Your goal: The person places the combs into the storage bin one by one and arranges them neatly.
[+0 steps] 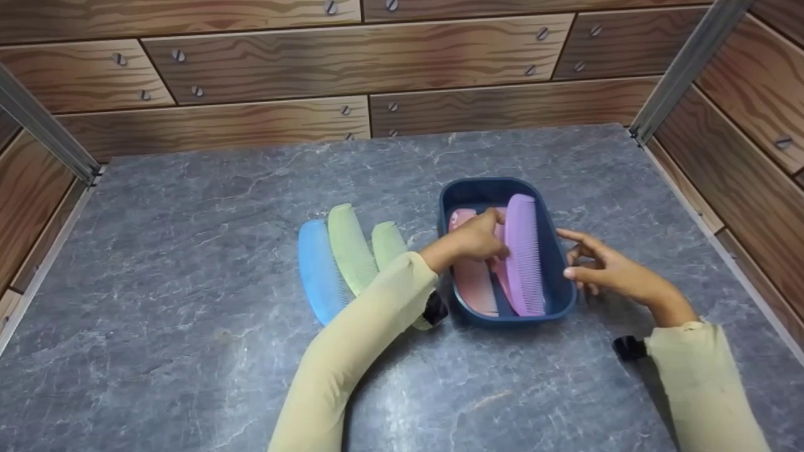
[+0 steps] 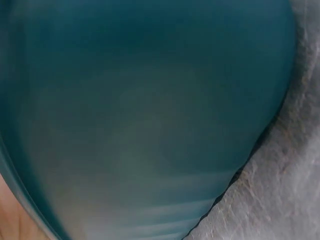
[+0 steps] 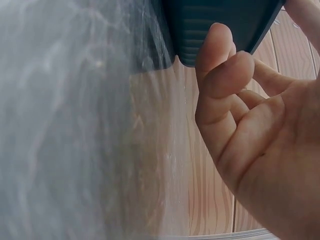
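Observation:
Inside a dark blue box [image 1: 468, 320] lie a pink comb with white marks [image 1: 477, 289], a second pink comb [image 1: 502, 279], and a purple comb [image 1: 522, 263] overlapping it on the right. My left hand [image 1: 474, 238] reaches in over the left rim, its bent fingers on the second pink comb, beside the purple comb's spine. In the left wrist view the blue box wall [image 2: 150, 110] fills most of the picture, blurred. My right hand [image 1: 606, 270] is at the box's right side, loosely bent, index finger and thumb tips right at the rim.
Left of the box, a blue comb [image 1: 320, 270] and two green combs [image 1: 350, 248] [image 1: 387, 242] lie on the grey marbled table [image 1: 188, 263]; my left sleeve [image 1: 358, 339] partly covers them. Wood-patterned panels [image 1: 352, 59] with metal corner posts [image 1: 688, 69] border the table.

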Motion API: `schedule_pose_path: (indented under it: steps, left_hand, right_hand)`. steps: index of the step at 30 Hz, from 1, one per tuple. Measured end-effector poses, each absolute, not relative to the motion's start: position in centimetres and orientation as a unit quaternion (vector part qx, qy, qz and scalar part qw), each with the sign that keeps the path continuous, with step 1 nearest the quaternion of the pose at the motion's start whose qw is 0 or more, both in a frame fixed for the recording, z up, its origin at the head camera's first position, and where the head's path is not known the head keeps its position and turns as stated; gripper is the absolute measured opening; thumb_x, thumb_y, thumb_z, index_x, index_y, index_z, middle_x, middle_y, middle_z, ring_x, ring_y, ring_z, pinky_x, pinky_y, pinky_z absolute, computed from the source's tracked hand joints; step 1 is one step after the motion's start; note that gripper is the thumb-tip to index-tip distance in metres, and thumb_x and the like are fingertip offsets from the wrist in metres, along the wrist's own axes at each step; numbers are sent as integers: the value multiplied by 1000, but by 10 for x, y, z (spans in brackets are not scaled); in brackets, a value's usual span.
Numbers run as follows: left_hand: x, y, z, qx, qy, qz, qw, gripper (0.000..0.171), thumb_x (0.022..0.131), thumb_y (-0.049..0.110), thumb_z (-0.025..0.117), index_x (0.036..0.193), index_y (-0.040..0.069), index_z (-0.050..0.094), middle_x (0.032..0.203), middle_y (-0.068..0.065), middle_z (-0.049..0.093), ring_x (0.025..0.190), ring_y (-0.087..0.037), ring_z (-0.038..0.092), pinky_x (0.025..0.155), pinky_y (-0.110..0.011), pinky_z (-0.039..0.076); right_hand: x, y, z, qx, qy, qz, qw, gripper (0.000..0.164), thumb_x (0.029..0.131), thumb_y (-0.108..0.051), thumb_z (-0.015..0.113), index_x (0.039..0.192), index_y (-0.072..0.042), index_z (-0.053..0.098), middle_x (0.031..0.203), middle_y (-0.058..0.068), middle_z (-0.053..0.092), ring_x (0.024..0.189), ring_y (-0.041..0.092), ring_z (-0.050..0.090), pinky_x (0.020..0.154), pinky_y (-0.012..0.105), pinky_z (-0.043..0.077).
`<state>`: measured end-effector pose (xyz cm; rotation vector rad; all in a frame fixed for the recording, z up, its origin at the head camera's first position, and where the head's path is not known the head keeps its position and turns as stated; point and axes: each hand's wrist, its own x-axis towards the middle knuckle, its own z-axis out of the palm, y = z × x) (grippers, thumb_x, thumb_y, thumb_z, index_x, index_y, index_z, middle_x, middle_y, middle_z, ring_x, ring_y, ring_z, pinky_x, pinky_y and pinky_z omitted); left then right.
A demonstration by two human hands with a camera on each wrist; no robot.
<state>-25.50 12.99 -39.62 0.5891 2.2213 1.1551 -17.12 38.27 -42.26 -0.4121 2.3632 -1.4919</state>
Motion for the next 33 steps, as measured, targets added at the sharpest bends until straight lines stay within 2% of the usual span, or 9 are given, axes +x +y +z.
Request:
schedule_pose_path:
  steps: [3, 5, 8, 13, 19, 22, 26, 29, 33]
  left_hand:
    - [-255, 130, -397, 225, 829, 417, 296, 53, 86, 3, 68, 131, 0, 40, 92, -20, 73, 48, -9, 58, 45, -16, 38]
    - [-255, 130, -397, 231, 832, 400, 305, 62, 85, 4, 69, 137, -2, 36, 90, -20, 73, 49, -9, 59, 45, -16, 40]
    - [-255, 129, -398, 243, 839, 374, 312, 67, 82, 3, 72, 137, -4, 35, 88, -21, 73, 49, -10, 60, 48, -17, 46]
    - [-254, 129, -398, 260, 851, 351, 292, 62, 77, 0, 75, 128, -4, 41, 89, -18, 71, 48, -9, 58, 52, -19, 51]
    - [-253, 128, -397, 279, 876, 304, 249, 57, 77, 8, 77, 124, -2, 46, 75, -10, 72, 47, -7, 58, 56, -13, 46]
    - [-252, 128, -397, 281, 893, 268, 228, 55, 77, 15, 78, 121, 1, 49, 73, -5, 71, 53, -9, 64, 60, -17, 47]
    - [-252, 128, -398, 277, 909, 234, 205, 58, 75, 24, 81, 120, 4, 51, 85, -1, 69, 72, -13, 65, 70, -24, 49]
    - [-252, 127, -397, 276, 909, 236, 204, 64, 74, 24, 81, 126, 4, 49, 89, -2, 69, 78, -15, 65, 75, -24, 49]
    - [-254, 127, -397, 270, 892, 286, 224, 80, 76, 18, 80, 141, 0, 38, 82, -7, 74, 66, -13, 69, 73, -16, 47]
  right_hand:
    - [-171, 383, -423, -145, 829, -517, 155, 65, 95, -8, 57, 150, -4, 21, 98, 6, 50, 62, 12, 55, 53, 31, 49]
    - [-171, 383, -423, -145, 832, -514, 154, 65, 95, -9, 57, 150, -4, 21, 98, 6, 49, 62, 13, 55, 52, 31, 49]
    - [-171, 382, -423, -146, 833, -512, 153, 65, 95, -9, 56, 150, -4, 21, 98, 6, 49, 62, 13, 55, 52, 32, 49]
    - [-172, 383, -424, -147, 828, -518, 154, 65, 96, -7, 56, 150, -2, 20, 98, 7, 48, 62, 12, 55, 52, 32, 50]
    - [-172, 383, -424, -147, 825, -523, 156, 65, 96, -6, 55, 150, -3, 19, 98, 7, 49, 62, 13, 55, 52, 32, 50]
    - [-172, 383, -424, -145, 823, -525, 159, 65, 96, -5, 54, 151, -3, 19, 99, 7, 49, 62, 13, 55, 52, 32, 50]
    - [-172, 382, -423, -139, 824, -525, 164, 66, 96, -6, 54, 151, -4, 18, 100, 7, 47, 63, 13, 55, 54, 32, 50]
    - [-171, 382, -422, -135, 827, -520, 166, 66, 96, -7, 54, 152, -5, 17, 102, 8, 47, 64, 13, 55, 54, 33, 51]
    - [-171, 382, -422, -136, 830, -516, 162, 66, 96, -7, 55, 151, -5, 19, 101, 8, 47, 64, 14, 56, 54, 33, 51]
